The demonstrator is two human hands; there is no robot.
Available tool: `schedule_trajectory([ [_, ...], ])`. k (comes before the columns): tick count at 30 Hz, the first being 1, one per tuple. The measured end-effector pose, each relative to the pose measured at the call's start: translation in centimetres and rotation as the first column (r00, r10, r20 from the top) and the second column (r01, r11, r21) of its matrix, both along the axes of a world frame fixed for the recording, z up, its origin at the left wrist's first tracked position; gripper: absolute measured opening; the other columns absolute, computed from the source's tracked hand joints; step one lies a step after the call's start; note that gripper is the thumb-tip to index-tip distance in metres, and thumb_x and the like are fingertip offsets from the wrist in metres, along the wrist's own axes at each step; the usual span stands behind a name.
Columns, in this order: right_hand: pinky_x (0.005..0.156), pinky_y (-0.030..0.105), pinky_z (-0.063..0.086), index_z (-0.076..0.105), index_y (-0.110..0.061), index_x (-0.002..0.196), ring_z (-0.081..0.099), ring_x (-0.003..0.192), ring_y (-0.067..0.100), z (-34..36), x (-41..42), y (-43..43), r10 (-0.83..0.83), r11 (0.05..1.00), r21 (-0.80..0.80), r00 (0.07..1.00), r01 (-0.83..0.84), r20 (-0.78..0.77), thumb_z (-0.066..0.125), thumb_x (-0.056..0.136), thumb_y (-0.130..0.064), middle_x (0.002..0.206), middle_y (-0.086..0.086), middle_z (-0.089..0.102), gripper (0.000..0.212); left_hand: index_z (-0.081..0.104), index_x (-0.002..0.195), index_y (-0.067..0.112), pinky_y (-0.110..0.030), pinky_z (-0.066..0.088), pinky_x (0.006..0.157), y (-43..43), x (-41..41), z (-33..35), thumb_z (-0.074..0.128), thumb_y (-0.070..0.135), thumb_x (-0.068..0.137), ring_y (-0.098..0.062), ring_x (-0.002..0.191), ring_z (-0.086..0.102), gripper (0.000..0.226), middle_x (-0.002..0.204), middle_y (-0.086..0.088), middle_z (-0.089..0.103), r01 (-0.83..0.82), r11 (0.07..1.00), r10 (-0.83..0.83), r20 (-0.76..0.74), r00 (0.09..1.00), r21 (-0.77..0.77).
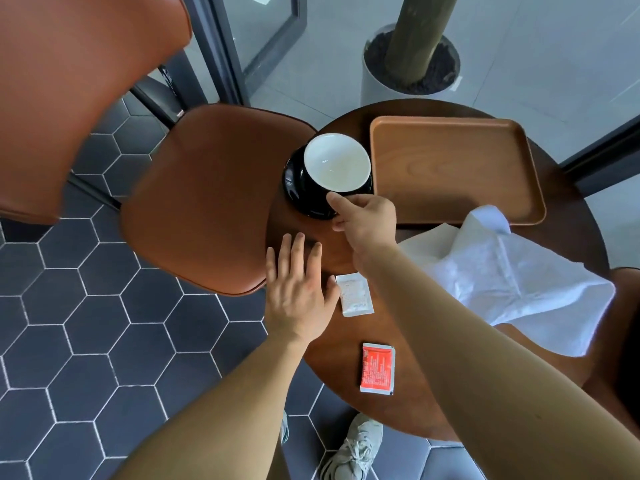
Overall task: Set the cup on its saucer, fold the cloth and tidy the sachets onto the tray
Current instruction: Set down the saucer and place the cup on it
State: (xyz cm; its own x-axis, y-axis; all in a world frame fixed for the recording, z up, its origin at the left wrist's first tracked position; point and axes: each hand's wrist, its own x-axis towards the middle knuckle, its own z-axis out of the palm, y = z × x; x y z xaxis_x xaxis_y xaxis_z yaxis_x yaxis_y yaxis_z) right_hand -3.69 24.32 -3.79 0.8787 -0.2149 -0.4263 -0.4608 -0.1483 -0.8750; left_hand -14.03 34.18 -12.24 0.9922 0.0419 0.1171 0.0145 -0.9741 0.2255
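A black cup [337, 164] with a white inside stands on a black saucer [294, 183] at the far left of the round wooden table [408, 337]. My right hand [365, 218] is closed on the cup's near side, where the handle is hidden by my fingers. My left hand [299, 289] lies flat with fingers spread on the table's left edge. A white sachet [355, 294] rests just right of it. A red sachet [377, 368] lies nearer to me. A crumpled white cloth [512, 282] covers the table's right part. The wooden tray [453, 168] sits behind it, with nothing on it.
A brown leather chair [204, 202] stands pushed against the table's left side, with a second chair back [69, 81] further left. A planter with a trunk [412, 60] stands on the floor behind the table. Dark hexagon tiles and my shoe [356, 445] show below.
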Motion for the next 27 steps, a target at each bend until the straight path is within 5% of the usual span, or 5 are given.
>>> schedule_trajectory([
  [9,0.07,0.041,0.058,0.069,-0.011,0.061,0.066,0.06,0.026,-0.5,0.2,1.6,-0.054,0.995,-0.082,0.999,0.054,0.001,0.075,0.084,-0.032,0.063,0.014,0.07,0.031,0.051,0.14,0.015,-0.055,0.018,0.121,0.0,0.0,0.4,0.048,0.043,0.087,-0.034,0.147,0.029,0.059,0.153,-0.015,0.041,-0.006,1.0,0.006,-0.049,0.999,-0.003],
  [15,0.062,0.027,0.051,0.068,-0.019,0.059,0.072,0.06,0.02,-0.8,-0.4,1.5,-0.004,0.995,-0.104,1.0,0.004,0.003,0.071,0.087,-0.038,0.051,0.0,0.067,0.035,0.053,0.138,0.015,-0.055,0.019,0.121,0.0,0.1,0.3,0.053,0.042,0.087,-0.035,0.147,0.03,0.058,0.152,-0.016,0.043,-0.007,1.0,0.007,-0.03,1.0,-0.006],
  [20,0.084,0.041,0.057,0.072,-0.021,0.097,0.072,0.086,0.021,-1.4,-2.4,-0.5,0.079,0.984,-0.165,0.994,-0.067,0.069,0.06,0.094,-0.034,0.088,0.001,0.075,0.018,0.053,0.138,0.014,-0.054,0.019,0.121,0.1,0.0,0.2,0.05,0.043,0.087,-0.034,0.147,0.03,0.058,0.151,-0.016,0.044,-0.001,1.0,0.0,-0.031,1.0,-0.008],
  [23,0.092,0.034,0.045,0.068,-0.012,0.115,0.056,0.109,0.028,-2.8,-4.1,-2.6,0.251,0.835,-0.537,0.952,-0.121,0.176,0.06,0.093,-0.019,0.114,0.006,0.065,0.024,0.052,0.138,0.015,-0.053,0.018,0.122,0.1,0.0,0.2,0.048,0.043,0.088,-0.033,0.147,0.029,0.058,0.152,-0.015,0.043,-0.004,1.0,0.003,-0.035,0.999,-0.021],
  [27,0.099,0.043,0.041,0.061,-0.005,0.12,0.046,0.118,0.037,-5.0,-5.6,-4.1,0.469,0.536,-0.818,0.879,-0.21,0.081,0.065,0.09,-0.025,0.128,0.016,0.055,0.037,0.05,0.139,0.016,-0.053,0.017,0.122,0.2,0.0,0.1,0.046,0.043,0.089,-0.032,0.148,0.028,0.057,0.153,-0.013,0.041,0.003,0.999,-0.005,-0.042,0.999,-0.044],
])
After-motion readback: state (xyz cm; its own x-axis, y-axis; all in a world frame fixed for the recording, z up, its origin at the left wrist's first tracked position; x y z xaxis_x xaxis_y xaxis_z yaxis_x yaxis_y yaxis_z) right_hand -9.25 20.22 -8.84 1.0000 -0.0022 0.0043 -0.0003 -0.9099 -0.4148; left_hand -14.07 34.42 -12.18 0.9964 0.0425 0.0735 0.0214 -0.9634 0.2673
